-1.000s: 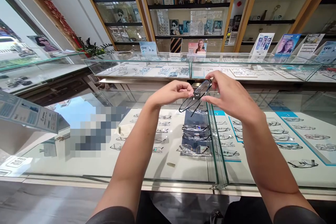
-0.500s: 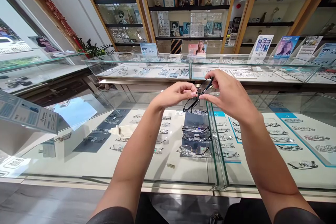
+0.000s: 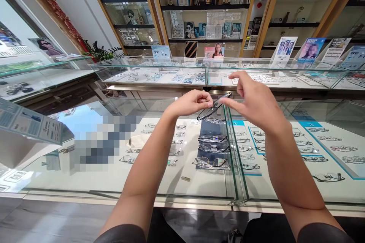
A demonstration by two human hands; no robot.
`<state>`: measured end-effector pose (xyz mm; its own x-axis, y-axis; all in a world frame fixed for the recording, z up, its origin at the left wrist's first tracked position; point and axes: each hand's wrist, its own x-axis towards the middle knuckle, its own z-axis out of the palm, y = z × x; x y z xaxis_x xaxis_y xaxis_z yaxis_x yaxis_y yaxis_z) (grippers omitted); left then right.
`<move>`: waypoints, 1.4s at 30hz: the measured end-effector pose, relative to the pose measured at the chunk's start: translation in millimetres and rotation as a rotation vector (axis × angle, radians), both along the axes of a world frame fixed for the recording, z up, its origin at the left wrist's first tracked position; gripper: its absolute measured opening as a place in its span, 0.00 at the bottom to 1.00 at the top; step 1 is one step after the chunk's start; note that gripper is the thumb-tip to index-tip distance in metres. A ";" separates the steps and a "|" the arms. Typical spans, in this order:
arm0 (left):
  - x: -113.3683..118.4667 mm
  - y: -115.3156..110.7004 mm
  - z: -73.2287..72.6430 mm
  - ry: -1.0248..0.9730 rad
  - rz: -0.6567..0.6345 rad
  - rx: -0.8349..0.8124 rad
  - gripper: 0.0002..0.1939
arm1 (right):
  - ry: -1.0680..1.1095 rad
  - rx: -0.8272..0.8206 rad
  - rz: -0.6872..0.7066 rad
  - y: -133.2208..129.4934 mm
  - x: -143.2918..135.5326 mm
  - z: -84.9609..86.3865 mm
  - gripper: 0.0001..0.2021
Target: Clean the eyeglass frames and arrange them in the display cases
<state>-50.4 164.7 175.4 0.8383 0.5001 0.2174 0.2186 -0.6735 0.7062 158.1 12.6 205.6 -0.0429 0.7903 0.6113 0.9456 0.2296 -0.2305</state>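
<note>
A pair of dark-framed glasses [image 3: 209,112] is held above the glass display case. My left hand [image 3: 194,102] pinches the frame near its middle between thumb and fingers. My right hand [image 3: 248,98] is at the right end of the glasses, its thumb and index finger spread apart; the thumb tip overlaps the lens area, and whether it touches is unclear. Below, inside the case, several glasses [image 3: 213,148] lie in a column on a dark strip.
The glass case [image 3: 205,197] spans the front, with more glasses on both sides. A leaning sign [image 3: 31,123] stands at the left. Behind are a second glass case [image 3: 151,83] with upright cards, and tall shelves with framed pictures.
The fingers of my right hand have opened off the glasses, and the hand has shifted slightly right. The glasses have tilted flatter in my left hand.
</note>
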 end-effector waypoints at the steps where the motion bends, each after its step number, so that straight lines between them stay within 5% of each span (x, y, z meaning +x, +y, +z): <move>1: 2.1 1.5 -3.0 0.037 0.008 0.041 0.12 | 0.032 0.015 -0.015 -2.1 0.8 1.7 0.23; 9: 41.3 2.9 -43.4 0.501 0.061 0.378 0.07 | 0.118 0.041 0.011 -11.0 1.4 8.2 0.18; 15: 61.2 9.5 -71.6 0.710 0.090 0.433 0.08 | 0.151 0.009 0.045 -12.6 -1.8 10.4 0.18; 24: 64.9 22.5 -92.7 0.771 0.096 0.422 0.09 | 0.164 -0.002 0.085 -12.6 -3.2 10.3 0.16; 33: 62.5 27.4 -94.7 0.703 0.206 0.437 0.10 | 0.147 -0.039 0.086 -11.7 -3.8 9.1 0.17; 42: 69.0 41.5 -125.1 0.599 0.338 0.444 0.17 | 0.173 -0.063 0.101 -11.1 -7.3 8.8 0.14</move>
<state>18.6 206.2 50.3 0.6943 0.7195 0.0177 0.7158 -0.6928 0.0879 150.9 1.4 214.4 -0.0229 0.8240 0.5661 0.8635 0.3016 -0.4041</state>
